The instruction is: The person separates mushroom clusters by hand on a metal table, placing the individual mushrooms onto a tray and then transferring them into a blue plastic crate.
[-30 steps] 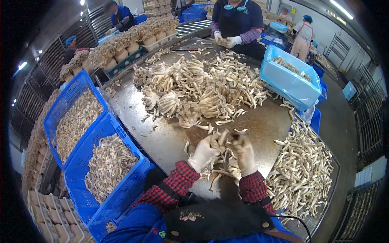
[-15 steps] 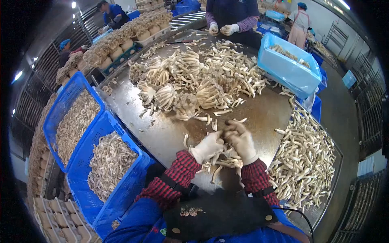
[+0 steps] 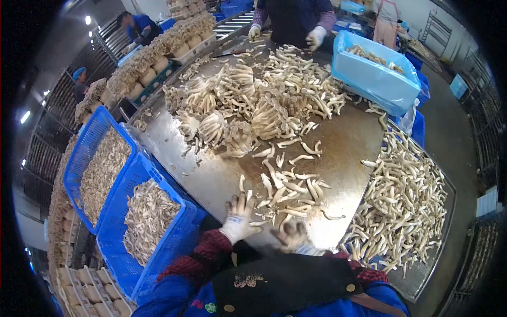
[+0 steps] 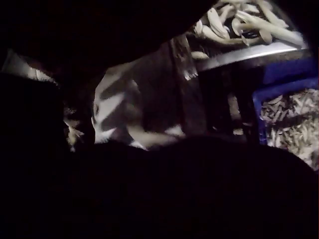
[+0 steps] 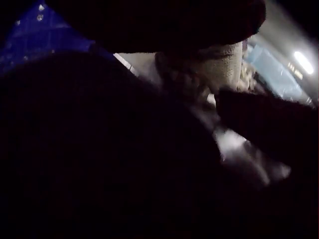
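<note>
Nearby, loose mushrooms (image 3: 296, 187) lie between the hands (image 3: 238, 223) and the clustered heap (image 3: 266, 119).

two foreground hands (image 3: 238, 222) (image 3: 296, 240), two perforated blue baskets (image 3: 105, 127) (image 3: 171, 240)

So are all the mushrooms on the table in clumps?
No, the head view shows loose single mushrooms lying on the table beyond the left hand.

Left hand (image 3: 238, 223) gloved, fingers straight toward twelve o'clock. Right hand (image 3: 297, 240) at four o'clock of it, blurred; fingers probably spread.
</note>
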A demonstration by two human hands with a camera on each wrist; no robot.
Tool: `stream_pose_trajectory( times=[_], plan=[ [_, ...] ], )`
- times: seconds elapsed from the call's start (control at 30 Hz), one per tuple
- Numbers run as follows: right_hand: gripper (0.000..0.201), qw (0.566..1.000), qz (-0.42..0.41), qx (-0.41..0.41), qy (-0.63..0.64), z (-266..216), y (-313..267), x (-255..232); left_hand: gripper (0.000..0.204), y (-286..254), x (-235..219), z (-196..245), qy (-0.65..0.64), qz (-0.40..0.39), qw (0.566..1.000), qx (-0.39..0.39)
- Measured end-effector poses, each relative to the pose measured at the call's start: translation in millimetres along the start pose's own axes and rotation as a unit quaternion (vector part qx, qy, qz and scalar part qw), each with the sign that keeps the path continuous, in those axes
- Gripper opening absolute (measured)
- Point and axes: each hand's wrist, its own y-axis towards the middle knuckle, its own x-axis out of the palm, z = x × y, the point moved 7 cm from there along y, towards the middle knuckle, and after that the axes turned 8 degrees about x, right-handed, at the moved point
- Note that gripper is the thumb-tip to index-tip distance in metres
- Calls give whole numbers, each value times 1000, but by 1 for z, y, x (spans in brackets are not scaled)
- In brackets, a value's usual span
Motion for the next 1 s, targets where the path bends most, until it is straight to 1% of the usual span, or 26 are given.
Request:
stream_pose_trajectory(
  times=[0.03, 0.07, 0.1, 0.13, 0.17, 0.23, 0.3, 0.37, 0.43, 0.47, 0.5, 0.53, 0.57, 0.6, 0.63, 0.67, 0.7, 0.73, 0.77, 0.8, 0.83, 0.87, 0.9, 0.93, 0.97, 1.0],
  plan=[
    [50, 936, -100, 19, 337, -11, 2, -8, 108, 6, 1, 6, 9, 37, 999, 9],
    [50, 935, -97, 17, 340, -7, 5, -20, 101, 18, 3, 10, -52, 50, 997, 40],
    [51, 950, -48, -14, 308, 3, 12, -48, 94, 31, -2, 20, -114, 64, 989, 71],
    [52, 961, 1, -45, 273, 13, 22, -66, 83, 47, 5, 32, -102, 99, 981, 135],
    [52, 961, 1, -45, 272, 22, 35, -60, 76, 63, -1, 38, -206, 148, 954, 159],
    [50, 948, -3, 64, 311, 62, 62, -35, 69, 93, -18, 56, -320, 127, 918, 197],
    [39, 921, 50, 187, 337, 120, 80, -43, 62, 109, -58, 66, -320, 154, 906, 231],
    [28, 904, 162, 230, 322, 174, 77, -60, 58, 127, -83, 52, -381, 199, 886, 176],
    [24, 864, 188, 307, 351, 210, 70, -57, 60, 143, -111, 25, -415, 230, 875, 93],
    [25, 857, 245, 326, 313, 218, 66, -58, 61, 153, -119, 8, -392, 265, 879, 51],
    [25, 854, 248, 333, 313, 219, 67, -61, 62, 166, -120, -12, -368, 299, 880, 11],
    [24, 840, 284, 318, 335, 213, 67, -72, 70, 187, -105, -45, -277, 402, 872, 31],
    [23, 825, 318, 303, 355, 205, 66, -83, 73, 204, -101, -66, -237, 384, 892, -20],
    [22, 823, 291, 273, 405, 191, 73, -89, 77, 199, -128, -57, -306, 254, 912, -106],
    [22, 817, 262, 242, 453, 173, 82, -92, 77, 212, -120, -77, -276, 318, 904, -75],
    [22, 828, 267, 208, 447, 150, 91, -90, 74, 219, -115, -94, -78, 486, 870, -42],
    [23, 838, 271, 175, 441, 129, 98, -87, 66, 226, -125, -102, -180, 505, 844, -13],
    [25, 878, 219, 160, 395, 112, 104, -84, 63, 230, -136, -102, -350, 418, 837, -54],
    [27, 912, 166, 144, 347, 101, 111, -80, 59, 233, -142, -96, -504, 312, 800, -94],
    [35, 899, 165, 102, 393, 98, 117, -80, 51, 251, -139, -104, -531, 271, 798, -92],
    [35, 897, 166, 113, 393, 101, 123, -76, 44, 271, -129, -120, -555, 227, 795, -91],
    [40, 865, 198, 132, 441, 107, 125, -75, 42, 294, -125, -146, -314, 251, 913, 72],
    [44, 830, 232, 154, 483, 116, 126, -73, 49, 319, -91, -183, -397, 149, 905, -46],
    [53, 833, 232, 173, 471, 119, 131, -67, 55, 282, -147, -126, -256, 148, 955, -10],
    [60, 814, 214, 199, 502, 125, 137, -61, 52, 290, -146, -126, -241, 163, 955, 64],
    [66, 771, 191, 268, 546, 136, 141, -58, 47, 277, -153, -106, -180, 170, 964, 94]
  ],
)
